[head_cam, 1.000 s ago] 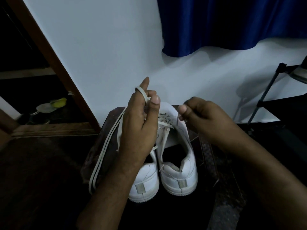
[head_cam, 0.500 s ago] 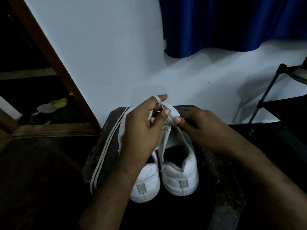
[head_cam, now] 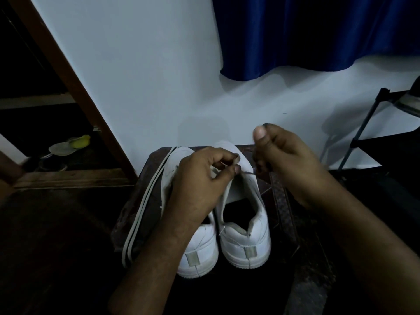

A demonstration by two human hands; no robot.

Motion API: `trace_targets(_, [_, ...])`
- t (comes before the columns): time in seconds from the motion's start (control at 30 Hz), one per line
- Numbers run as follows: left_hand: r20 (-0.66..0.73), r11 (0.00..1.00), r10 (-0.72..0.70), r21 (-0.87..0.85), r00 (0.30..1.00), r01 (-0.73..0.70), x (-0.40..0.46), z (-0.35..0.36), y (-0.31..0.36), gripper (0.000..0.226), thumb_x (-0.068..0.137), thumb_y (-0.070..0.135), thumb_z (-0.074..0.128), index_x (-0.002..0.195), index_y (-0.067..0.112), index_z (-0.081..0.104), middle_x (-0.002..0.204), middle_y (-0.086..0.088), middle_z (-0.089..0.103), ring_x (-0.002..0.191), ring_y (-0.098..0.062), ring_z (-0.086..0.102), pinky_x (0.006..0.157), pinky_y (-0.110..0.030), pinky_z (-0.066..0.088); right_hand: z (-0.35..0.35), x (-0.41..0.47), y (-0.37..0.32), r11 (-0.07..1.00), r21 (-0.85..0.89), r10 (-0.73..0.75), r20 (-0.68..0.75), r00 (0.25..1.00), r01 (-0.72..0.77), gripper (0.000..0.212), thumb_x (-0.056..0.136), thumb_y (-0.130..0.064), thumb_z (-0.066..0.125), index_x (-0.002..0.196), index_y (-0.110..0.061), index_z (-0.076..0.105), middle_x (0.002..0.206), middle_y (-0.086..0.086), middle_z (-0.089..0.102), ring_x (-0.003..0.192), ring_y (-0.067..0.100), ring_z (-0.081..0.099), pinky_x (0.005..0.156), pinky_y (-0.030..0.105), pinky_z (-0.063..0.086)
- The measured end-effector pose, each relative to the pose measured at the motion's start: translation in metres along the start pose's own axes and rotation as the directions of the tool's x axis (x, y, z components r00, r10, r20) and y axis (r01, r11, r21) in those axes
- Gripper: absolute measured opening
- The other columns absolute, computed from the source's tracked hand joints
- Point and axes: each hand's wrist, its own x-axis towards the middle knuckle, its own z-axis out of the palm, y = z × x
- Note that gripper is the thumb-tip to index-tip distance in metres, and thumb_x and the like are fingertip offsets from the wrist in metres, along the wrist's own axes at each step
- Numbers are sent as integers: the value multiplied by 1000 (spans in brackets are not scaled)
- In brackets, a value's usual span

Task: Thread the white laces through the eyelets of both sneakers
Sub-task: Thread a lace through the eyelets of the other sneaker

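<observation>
Sneakers stand side by side on a small dark counter (head_cam: 145, 201) against the pale wall (head_cam: 136, 76), heels toward the camera: the left sneaker (head_cam: 200, 253) partly under the left forearm, the right sneaker (head_cam: 245, 235) just beside it and touching it. The left hand (head_cam: 200, 183) lies over the front of the shoes, its grip pinched on a lace strand (head_cam: 219, 165) at the right sneaker's eyelets. The right hand (head_cam: 288, 162) hovers beside the right sneaker's toe, fingers curled and thumb up; a thin strand runs toward it, but whether its grip is clamped on that strand I cannot tell. A second white lace (head_cam: 145, 205) lies doubled along the counter's left side. Blue curtain (head_cam: 318, 30) hangs above.
</observation>
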Motion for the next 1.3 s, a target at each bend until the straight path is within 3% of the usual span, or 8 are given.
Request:
trace_targets(0.1, [-4,1000,-9,-29,1000,9,-2,-2,2,17,87,16,79,91,30,71,81,13,71,80,-5,68,76,-28,56,-3,1,13,773,-623,-61,113,992,118,28,94,-51,56,94,-23,57,78,0,65,70,13,60,66,35,50])
trace_targets(0.3, [-40,996,-3,-89,999,0,-1,-3,5,23,90,11,73,99,29,63,83,10,64,82,-9,65,67,-20,47,-10,6,17,707,-706,100,143,985,31,65,83,-80,44,84,-21,72,90,0,70,77,7,66,74,31,53])
trace_targets(0.5, [18,999,23,-25,1000,-22,-2,-5,7,38,92,1,68,118,29,68,92,12,74,94,-6,68,73,-7,41,-6,0,4,989,-129,60,-85,995,-71,46,93,-48,64,69,-9,64,66,28,50,59,21,47,60,38,39])
trace_targets(0.7, [106,999,33,0,994,-34,-4,-5,8,33,89,-2,69,102,27,77,93,16,75,93,-3,68,77,-5,42,-5,2,-10,909,398,197,-142,970,-126,45,96,-41,58,59,-16,53,64,8,56,60,23,58,63,31,54])
trace_targets(0.8, [190,999,51,1,981,-52,-6,-8,11,37,86,-3,69,113,22,72,104,11,69,101,-4,63,84,-10,44,-7,1,-3,994,-95,30,-205,978,-50,44,98,-45,60,72,-11,48,55,-3,48,49,13,46,52,22,43])
trace_targets(0.9, [235,976,41,196,971,-89,-9,-8,13,38,84,16,77,118,28,64,113,11,59,102,-1,58,87,-14,45,-10,0,9,729,-678,-82,49,995,93,34,91,-56,57,90,-23,59,69,-7,64,62,6,60,61,28,50])
trace_targets(1.0, [124,948,-86,316,989,43,-11,-12,14,37,80,33,85,110,29,65,98,11,61,84,-5,60,76,-27,52,-9,1,16,664,-736,31,207,978,135,46,92,-60,47,78,-19,62,68,-2,59,64,8,57,65,35,50])
trace_targets(1.3, [177,911,-281,357,943,205,-9,-42,12,26,86,31,82,65,22,70,41,17,53,39,2,48,45,-14,36,-24,7,17,661,-750,47,71,996,22,36,91,-38,68,60,-22,56,62,-5,60,60,10,54,58,20,38])
